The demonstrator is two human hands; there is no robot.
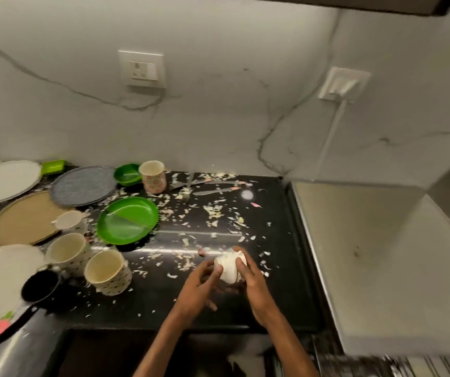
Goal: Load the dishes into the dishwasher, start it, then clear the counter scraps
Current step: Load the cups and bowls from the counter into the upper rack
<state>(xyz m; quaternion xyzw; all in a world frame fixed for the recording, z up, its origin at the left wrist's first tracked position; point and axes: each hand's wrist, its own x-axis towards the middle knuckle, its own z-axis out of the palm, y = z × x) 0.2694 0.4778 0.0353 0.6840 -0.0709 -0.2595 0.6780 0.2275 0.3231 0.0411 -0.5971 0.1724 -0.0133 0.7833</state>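
Two hands hold a small white thing [229, 268] just above the messy black worktop [164, 303].
The left hand [199, 289] and the right hand [251, 284] both curl round it, one on each side, near the front right. It is too blurry to name. Little scraps [213, 212] lie all over. A green plate [127, 220] and cups [104, 268] sit to the left, and knives [215, 191] lie at the back.

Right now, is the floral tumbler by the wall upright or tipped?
Upright: the floral tumbler stands on its base, open rim facing up.
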